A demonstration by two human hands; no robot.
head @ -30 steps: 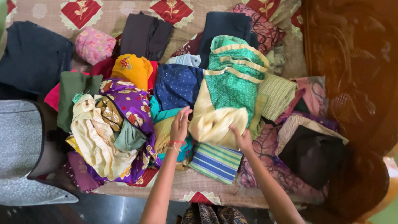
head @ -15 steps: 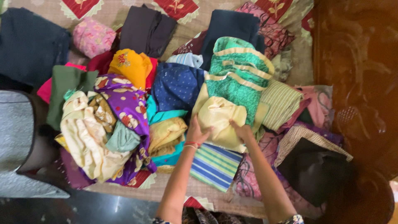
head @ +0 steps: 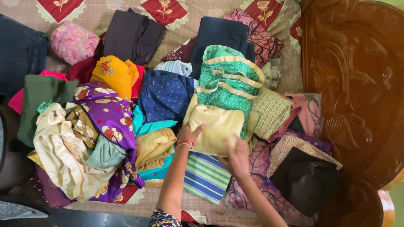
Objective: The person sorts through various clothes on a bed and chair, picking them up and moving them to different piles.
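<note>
On a patterned bedspread [head: 290, 69] heaped with clothes beside a carved headboard [head: 357, 84], the left hand [head: 189, 133] and right hand [head: 237, 156] pinch the near-middle pale yellow folded cloth [head: 216, 126], likely light, limp, best gripped along folded edges.

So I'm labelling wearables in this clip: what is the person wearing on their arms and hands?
Both forearms are bare. The left hand has thin bangles or threads at the wrist, red with a paler strand beside it. The right hand is motion-blurred; no ring or band can be made out on it. At the bottom edge, a dark garment with a small multicoloured floral print shows near the left upper arm.
</note>
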